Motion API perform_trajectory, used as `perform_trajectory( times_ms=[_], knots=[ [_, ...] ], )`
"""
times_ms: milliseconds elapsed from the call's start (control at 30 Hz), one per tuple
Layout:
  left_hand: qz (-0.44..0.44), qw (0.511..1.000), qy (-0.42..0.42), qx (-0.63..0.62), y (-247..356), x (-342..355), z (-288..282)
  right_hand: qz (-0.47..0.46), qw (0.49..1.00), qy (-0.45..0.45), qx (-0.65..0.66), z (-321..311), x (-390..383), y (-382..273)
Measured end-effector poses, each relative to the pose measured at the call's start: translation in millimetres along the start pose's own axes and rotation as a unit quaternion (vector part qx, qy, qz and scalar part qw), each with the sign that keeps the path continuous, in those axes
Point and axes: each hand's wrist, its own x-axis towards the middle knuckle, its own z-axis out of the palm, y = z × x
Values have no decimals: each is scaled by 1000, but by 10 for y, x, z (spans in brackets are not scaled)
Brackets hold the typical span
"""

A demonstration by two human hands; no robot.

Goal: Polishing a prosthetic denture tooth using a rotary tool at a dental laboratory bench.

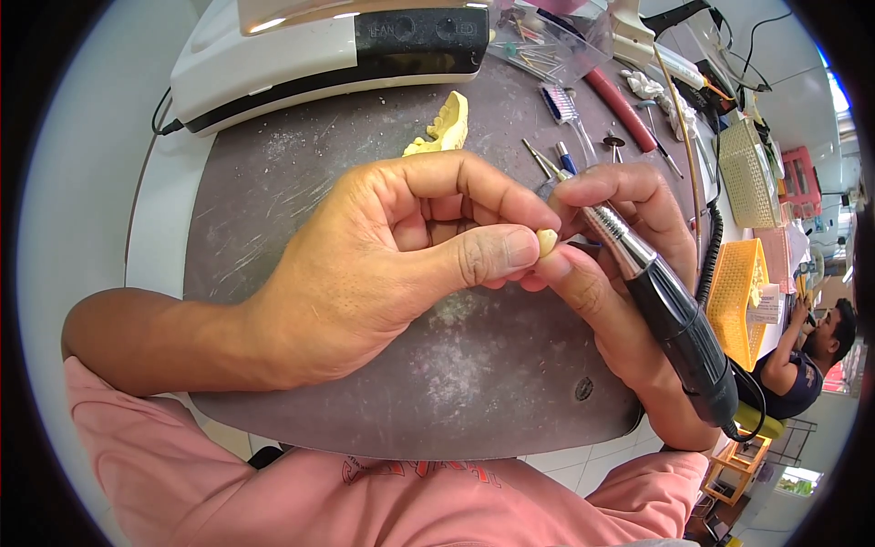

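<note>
A small cream tooth crown sits pinched between the thumb and forefinger of my left hand, above the middle of the table. My right hand holds a black and silver rotary handpiece, which slants across it with its thin tip pointing up and left. The tip is away from the crown, while my right thumb touches the crown's lower right side. Behind my left hand lies a pale yellow dental cast, partly hidden by that hand. My other right fingers are partly covered by the handpiece.
A white and black machine stands at the back left of the dusty grey table. Back right are a brush, a red rod and a tray of burs. A yellow basket and a seated person are at right.
</note>
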Motion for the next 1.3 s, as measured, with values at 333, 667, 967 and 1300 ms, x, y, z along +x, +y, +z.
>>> perform_trajectory(
  times_ms=[333, 667, 967, 1300],
  knots=[
    [-10, 1000, -9, 4, -7, 17, -24, -20, 1000, 17, -14, -29, -12, 30],
    [-41, 999, -2, 10, 26, -35, 34, -189, 959, 49, -204, -161, -115, -29],
    [-40, 998, -38, 33, -89, -197, 149, -180, 960, 189, -98, -36, -856, -292],
    [-85, 992, -85, 37, -221, -309, 273, -305, 897, 302, -110, 552, -1062, 237]
  ],
)
